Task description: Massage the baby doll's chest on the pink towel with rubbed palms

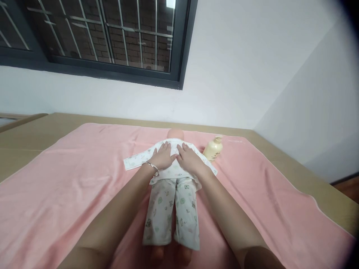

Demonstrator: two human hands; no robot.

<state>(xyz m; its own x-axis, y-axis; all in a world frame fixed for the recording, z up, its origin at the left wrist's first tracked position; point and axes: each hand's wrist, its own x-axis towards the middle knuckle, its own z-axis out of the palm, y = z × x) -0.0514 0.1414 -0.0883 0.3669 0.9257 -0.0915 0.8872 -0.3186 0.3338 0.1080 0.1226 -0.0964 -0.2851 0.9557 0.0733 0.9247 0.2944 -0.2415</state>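
Observation:
A baby doll (175, 134) lies on a pink sheet, its head toward the wall and its feet toward me. It wears a white patterned top (177, 172) and matching trousers (160, 211). My left hand (163, 156) rests flat on one side of the top's chest or back area, fingers stretched out. Beside it, my right hand (189, 158) lies flat on the other side, also with fingers extended. The two thumbs come close together in the middle. Which way the doll faces, I cannot tell. A bracelet (153, 167) circles my left wrist.
A pale yellow pump bottle (213, 150) stands tilted near the doll's right-hand sleeve in view. The wrinkled pink sheet (92, 175) covers much of a tan surface (283, 160). Behind it rise a white wall (224, 74) and a dark-framed barred window (112, 69).

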